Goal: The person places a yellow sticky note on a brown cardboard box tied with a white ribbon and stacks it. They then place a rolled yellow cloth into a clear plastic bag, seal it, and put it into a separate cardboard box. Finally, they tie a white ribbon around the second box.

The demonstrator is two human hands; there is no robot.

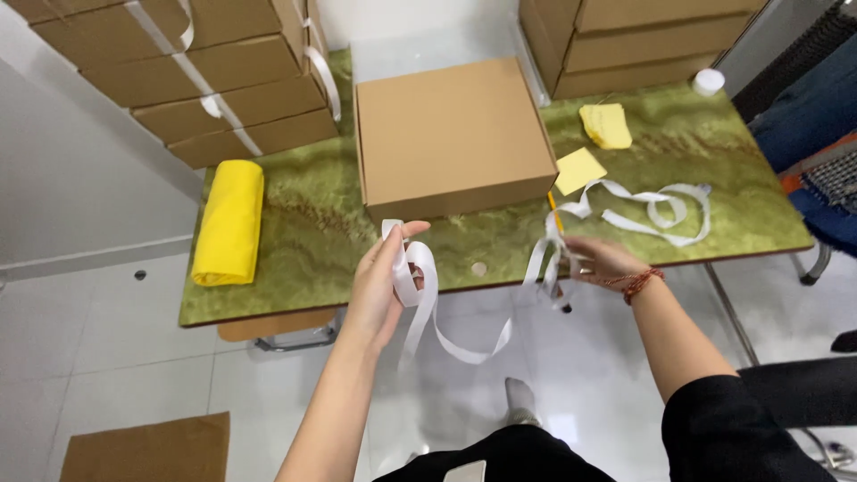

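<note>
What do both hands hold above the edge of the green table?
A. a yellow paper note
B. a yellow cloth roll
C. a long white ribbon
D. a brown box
C: the left hand and the right hand each grip the white ribbon, which sags in a loop between them; the brown box lies untouched on the table.

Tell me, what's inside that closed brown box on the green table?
Nothing inside shows: the cardboard box has its lid shut, hiding any contents. Nothing lies on top. In front, the left hand and right hand hold a white ribbon.
</note>
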